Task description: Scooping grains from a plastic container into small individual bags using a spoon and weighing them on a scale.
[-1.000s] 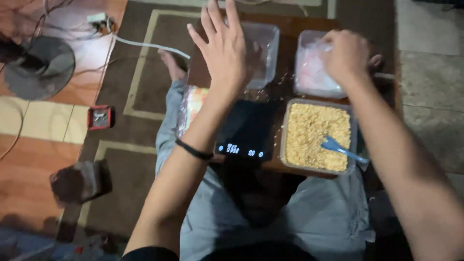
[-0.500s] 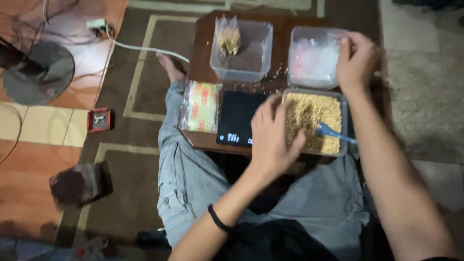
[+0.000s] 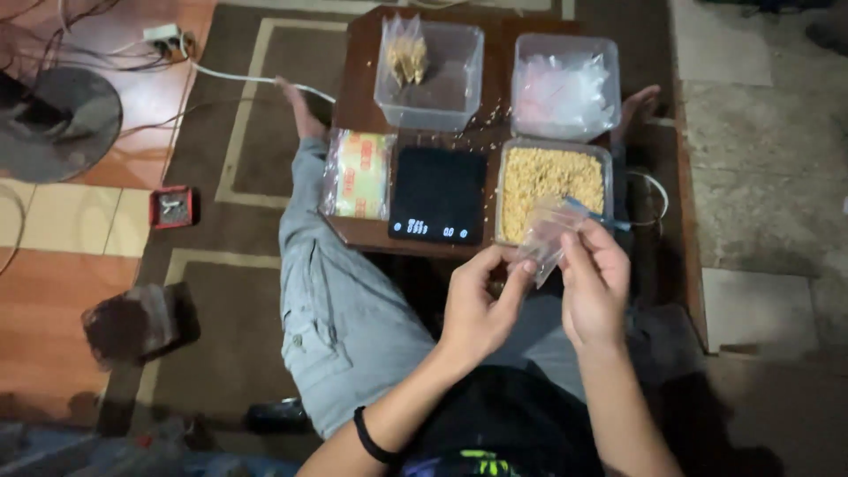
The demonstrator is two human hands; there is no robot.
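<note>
Brown rug [image 3: 230, 291] underlies a low dark table [image 3: 362, 79] carrying four things: a scale [image 3: 437, 194], a grain tub [image 3: 552, 181] with a blue scoop [image 3: 601, 216], an empty-bag tub [image 3: 565, 88] and a tub [image 3: 433, 75] of filled bags. Just in front of the grain tub, the left hand [image 3: 477, 305] and right hand [image 3: 596, 283] pinch a small clear bag [image 3: 543, 234] between fingertips.

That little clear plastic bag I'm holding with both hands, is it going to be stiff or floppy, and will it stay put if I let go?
Probably floppy: the clear plastic bag looks thin and crumpled between the left hand and right hand. It looks empty, so likely very light and easily shifted. The film may also be slippery, so a pinching grip at the edge seems wise.
</note>
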